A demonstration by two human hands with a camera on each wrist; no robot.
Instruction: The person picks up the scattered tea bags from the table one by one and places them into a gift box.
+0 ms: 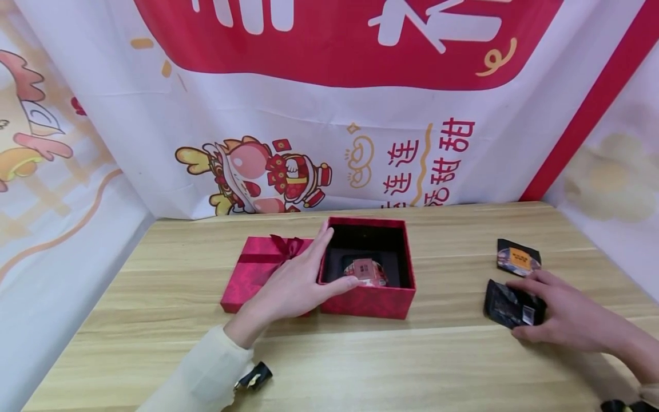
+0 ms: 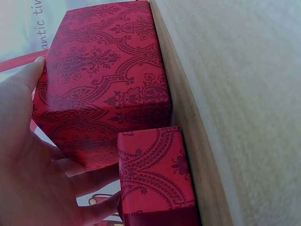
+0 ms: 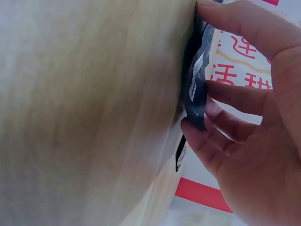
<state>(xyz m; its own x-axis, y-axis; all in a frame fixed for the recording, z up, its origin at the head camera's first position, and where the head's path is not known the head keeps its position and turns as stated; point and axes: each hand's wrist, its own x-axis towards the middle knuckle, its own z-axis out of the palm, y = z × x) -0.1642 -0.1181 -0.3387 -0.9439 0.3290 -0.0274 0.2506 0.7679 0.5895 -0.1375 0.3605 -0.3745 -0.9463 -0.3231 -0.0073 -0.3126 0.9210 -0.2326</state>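
An open red patterned box (image 1: 368, 302) stands mid-table, with a black inside and a packet (image 1: 364, 271) with a pinkish label lying in it. My left hand (image 1: 296, 283) rests on the box's left front corner, its fingers fairly straight along the left side and the thumb at the front rim. In the left wrist view, the fingers spread against the box wall (image 2: 103, 61). At the right, my right hand (image 1: 571, 317) holds a black packet (image 1: 509, 306) between thumb and fingers, its barcode side up. The right wrist view has the packet (image 3: 197, 80) close to the tabletop.
The box lid (image 1: 252, 274), topped with a dark red bow (image 1: 288, 247), lies left of the box, partly under the left forearm. Behind the right hand is another black packet (image 1: 517, 257) with an orange label. Printed cloth (image 1: 319, 103) hangs behind the wooden table (image 1: 360, 366).
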